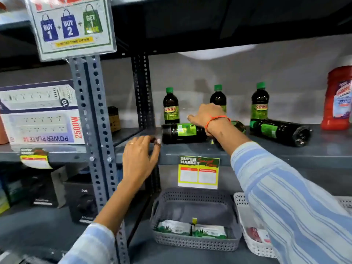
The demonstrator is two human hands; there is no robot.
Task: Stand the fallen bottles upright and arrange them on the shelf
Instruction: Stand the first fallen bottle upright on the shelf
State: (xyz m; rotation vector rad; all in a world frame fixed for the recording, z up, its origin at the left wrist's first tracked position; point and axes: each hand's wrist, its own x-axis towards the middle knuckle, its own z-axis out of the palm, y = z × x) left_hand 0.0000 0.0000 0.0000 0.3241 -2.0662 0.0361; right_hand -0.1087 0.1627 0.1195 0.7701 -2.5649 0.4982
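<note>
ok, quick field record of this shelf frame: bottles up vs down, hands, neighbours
upright bottles: three, green caps, back row, e.g. left one
fallen bottles: at least two, left and right, on their sides
right hand: over left fallen bottle, grasp unclear
left hand: open, at shelf edge
neighbour: red bottle, upright, far right

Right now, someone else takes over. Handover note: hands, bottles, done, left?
Left hand: empty, open, resting at the front edge of the grey metal shelf.
Right hand: reaching over the near fallen dark green-labelled bottle, above it; grip not confirmed.
Bottles: three dark green-capped bottles stand at the back, left, middle partly hidden by the right hand, and right. A second fallen bottle lies on its side further right. Another may lie behind the right wrist; unclear.
Done: three upright.
Left: stand the fallen ones, then line them up.
</note>
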